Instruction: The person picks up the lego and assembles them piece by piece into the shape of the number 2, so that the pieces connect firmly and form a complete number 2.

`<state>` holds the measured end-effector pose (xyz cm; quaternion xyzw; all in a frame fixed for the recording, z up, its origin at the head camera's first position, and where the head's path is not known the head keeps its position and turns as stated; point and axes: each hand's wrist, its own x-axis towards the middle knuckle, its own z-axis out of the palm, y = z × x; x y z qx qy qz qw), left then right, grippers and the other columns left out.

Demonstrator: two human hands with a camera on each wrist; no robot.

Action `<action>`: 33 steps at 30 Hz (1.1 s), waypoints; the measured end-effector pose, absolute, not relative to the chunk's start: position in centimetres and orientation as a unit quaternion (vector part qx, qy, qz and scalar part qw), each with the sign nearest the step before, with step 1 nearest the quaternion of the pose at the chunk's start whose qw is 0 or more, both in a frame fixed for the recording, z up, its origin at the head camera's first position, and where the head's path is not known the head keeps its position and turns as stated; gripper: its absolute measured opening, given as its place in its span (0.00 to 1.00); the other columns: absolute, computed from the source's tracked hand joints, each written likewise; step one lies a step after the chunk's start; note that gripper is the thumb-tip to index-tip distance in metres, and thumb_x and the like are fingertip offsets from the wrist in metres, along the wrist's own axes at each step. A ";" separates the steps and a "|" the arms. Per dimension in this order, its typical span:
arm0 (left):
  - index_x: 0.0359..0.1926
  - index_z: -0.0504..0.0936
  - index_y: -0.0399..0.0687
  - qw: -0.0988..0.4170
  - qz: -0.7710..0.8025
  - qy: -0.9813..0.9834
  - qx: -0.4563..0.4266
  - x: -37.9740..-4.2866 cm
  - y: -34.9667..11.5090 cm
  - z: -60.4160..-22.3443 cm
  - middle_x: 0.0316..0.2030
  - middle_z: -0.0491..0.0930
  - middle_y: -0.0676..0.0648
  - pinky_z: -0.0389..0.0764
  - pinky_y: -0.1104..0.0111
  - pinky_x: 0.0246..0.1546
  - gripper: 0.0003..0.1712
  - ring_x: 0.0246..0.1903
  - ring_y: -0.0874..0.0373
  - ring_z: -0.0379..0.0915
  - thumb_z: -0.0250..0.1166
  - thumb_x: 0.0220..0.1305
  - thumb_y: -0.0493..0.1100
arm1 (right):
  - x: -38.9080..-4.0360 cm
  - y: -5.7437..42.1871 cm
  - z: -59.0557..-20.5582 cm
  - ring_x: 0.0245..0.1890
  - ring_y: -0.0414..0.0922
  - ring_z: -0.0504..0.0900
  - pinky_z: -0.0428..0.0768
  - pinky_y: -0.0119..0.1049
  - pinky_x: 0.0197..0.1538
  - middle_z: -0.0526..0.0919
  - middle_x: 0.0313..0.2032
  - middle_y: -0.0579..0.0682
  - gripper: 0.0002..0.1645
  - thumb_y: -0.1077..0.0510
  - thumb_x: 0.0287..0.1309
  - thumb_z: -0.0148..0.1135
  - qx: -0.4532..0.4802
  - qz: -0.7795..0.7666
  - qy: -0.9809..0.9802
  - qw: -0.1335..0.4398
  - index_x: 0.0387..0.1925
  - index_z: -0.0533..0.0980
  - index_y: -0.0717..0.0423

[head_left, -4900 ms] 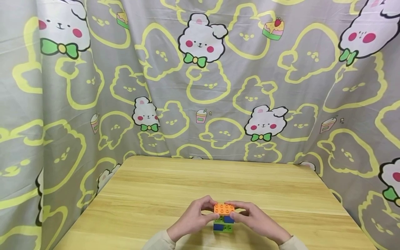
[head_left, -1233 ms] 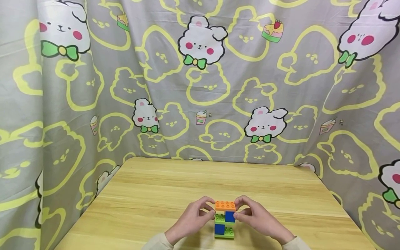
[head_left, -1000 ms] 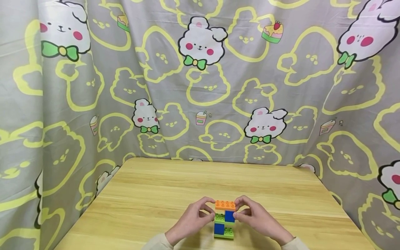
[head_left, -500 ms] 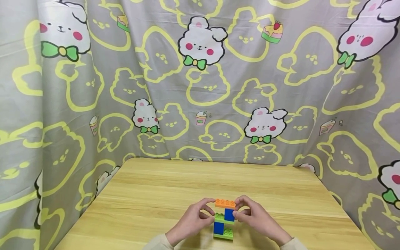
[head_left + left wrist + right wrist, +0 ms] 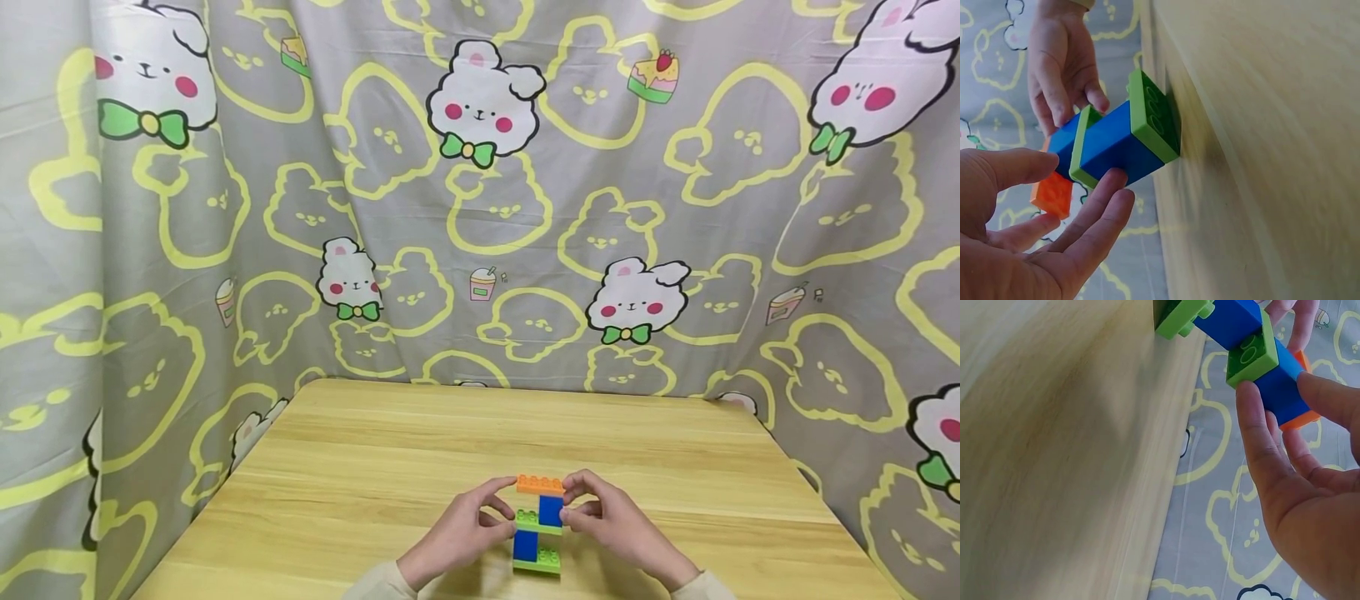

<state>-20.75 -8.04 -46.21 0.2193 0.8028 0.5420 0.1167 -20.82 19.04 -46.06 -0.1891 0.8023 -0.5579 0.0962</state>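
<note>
A toy building-brick tower [image 5: 537, 522] stands between my hands near the front of the table. From the top it has an orange brick [image 5: 540, 485], a blue brick [image 5: 551, 511] on the right, a green plate, another blue brick [image 5: 525, 546] on the left and a green base plate [image 5: 537, 567]. My left hand [image 5: 465, 521] holds its left side, index finger at the orange brick, thumb by the middle plate. From the right, my right hand [image 5: 615, 517] grips the upper end; in the right wrist view its thumb lies against the upper blue brick [image 5: 1283, 387].
The wooden table [image 5: 375, 450] stretches away behind the tower. A grey patterned curtain [image 5: 480, 208] hangs along its back and both sides. In the left wrist view the base plate [image 5: 1154, 119] is close to the tabletop.
The tower has tilted back, so its front shows more and the orange top appears edge-on. Both thumbs have come down from the orange brick to lower on the tower's sides.
</note>
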 end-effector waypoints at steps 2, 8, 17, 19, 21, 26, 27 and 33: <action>0.72 0.71 0.52 0.122 0.544 0.802 0.216 -20.8 -8.0 -46.2 0.41 0.83 0.50 0.84 0.67 0.40 0.35 0.37 0.60 0.85 0.70 0.66 0.41 | -20.8 19.0 -46.1 0.44 0.53 0.87 0.85 0.43 0.45 0.79 0.51 0.58 0.24 0.53 0.69 0.65 -0.189 -0.554 0.805 0.094 0.59 0.71 0.61; 0.73 0.69 0.49 0.133 0.550 0.798 0.207 -20.7 -8.0 -46.2 0.42 0.82 0.49 0.82 0.68 0.40 0.35 0.38 0.59 0.84 0.70 0.66 0.41 | -20.8 19.0 -46.3 0.45 0.50 0.86 0.85 0.38 0.44 0.79 0.55 0.58 0.27 0.50 0.69 0.66 -0.188 -0.536 0.818 0.086 0.62 0.71 0.61; 0.72 0.70 0.44 0.143 0.566 0.786 0.202 -20.6 -8.1 -46.2 0.43 0.82 0.47 0.81 0.68 0.40 0.35 0.40 0.56 0.82 0.70 0.66 0.40 | -20.7 18.8 -46.3 0.48 0.51 0.85 0.85 0.37 0.46 0.80 0.55 0.58 0.30 0.50 0.68 0.67 -0.179 -0.530 0.825 0.084 0.63 0.71 0.62; 0.72 0.70 0.43 0.142 0.567 0.785 0.204 -20.7 -8.1 -46.3 0.44 0.82 0.46 0.81 0.68 0.40 0.35 0.40 0.56 0.82 0.69 0.66 0.40 | -20.7 18.8 -46.3 0.48 0.52 0.85 0.85 0.38 0.46 0.80 0.55 0.59 0.29 0.51 0.68 0.67 -0.178 -0.531 0.824 0.085 0.62 0.72 0.62; 0.71 0.70 0.44 0.145 0.571 0.782 0.202 -20.7 -8.1 -46.3 0.44 0.82 0.45 0.81 0.68 0.39 0.34 0.40 0.56 0.82 0.69 0.66 0.40 | -20.6 18.8 -46.3 0.48 0.52 0.85 0.85 0.37 0.46 0.80 0.55 0.59 0.29 0.51 0.68 0.67 -0.176 -0.534 0.823 0.086 0.62 0.72 0.62; 0.71 0.71 0.45 0.158 0.582 0.775 0.190 -20.9 -8.2 -46.6 0.45 0.82 0.45 0.80 0.68 0.38 0.34 0.40 0.56 0.83 0.69 0.67 0.40 | -20.6 18.7 -46.3 0.48 0.50 0.85 0.85 0.37 0.45 0.81 0.56 0.58 0.28 0.51 0.67 0.67 -0.169 -0.539 0.820 0.095 0.60 0.73 0.63; 0.71 0.71 0.44 0.158 0.582 0.775 0.190 -21.0 -8.2 -46.7 0.45 0.82 0.45 0.80 0.68 0.38 0.34 0.40 0.56 0.82 0.69 0.67 0.40 | -20.6 18.7 -46.3 0.48 0.50 0.85 0.85 0.37 0.45 0.80 0.56 0.58 0.28 0.51 0.67 0.67 -0.168 -0.541 0.818 0.097 0.61 0.73 0.63; 0.72 0.70 0.43 0.145 0.573 0.782 0.197 -21.1 -8.2 -46.9 0.46 0.82 0.45 0.81 0.68 0.37 0.34 0.40 0.55 0.82 0.68 0.66 0.39 | -20.5 18.6 -46.2 0.49 0.51 0.85 0.85 0.38 0.46 0.80 0.56 0.58 0.28 0.51 0.68 0.67 -0.167 -0.543 0.817 0.102 0.61 0.73 0.63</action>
